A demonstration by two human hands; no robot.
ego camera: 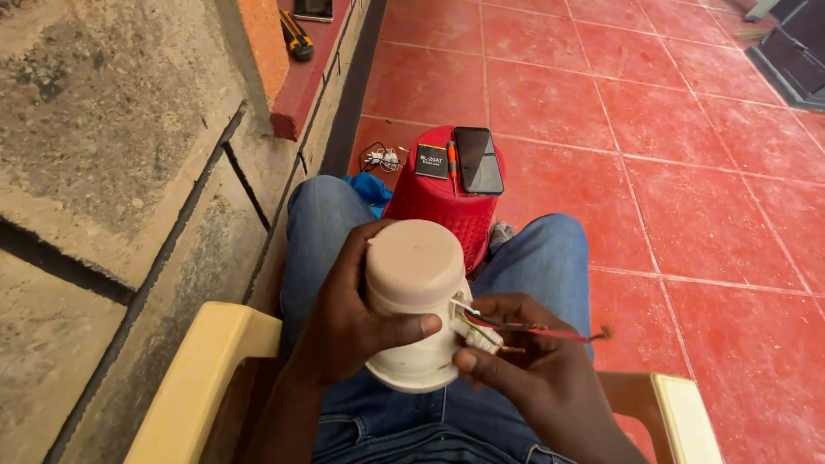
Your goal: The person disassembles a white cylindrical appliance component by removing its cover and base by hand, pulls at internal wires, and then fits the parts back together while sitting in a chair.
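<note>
The left hand [357, 322] is wrapped around a cream plastic housing [415, 296], round and capped, held over the lap with the thumb pressed across its side. The right hand [528, 365] pinches a small white connector [483, 338] at the housing's side opening; red and dark wires [550, 330] run from it to the right, ending in frayed tips.

Beyond the knees stands an upturned red bucket [447, 210] on the red tiled floor [687, 172]. On its flat base lie a small black rectangular pack with a printed label [431, 161], a thin orange screwdriver [452, 163] and a dark phone [479, 160]. White cables [381, 158] lie left of the bucket. On the ledge above rests a yellow-and-black knife [296, 36].
</note>
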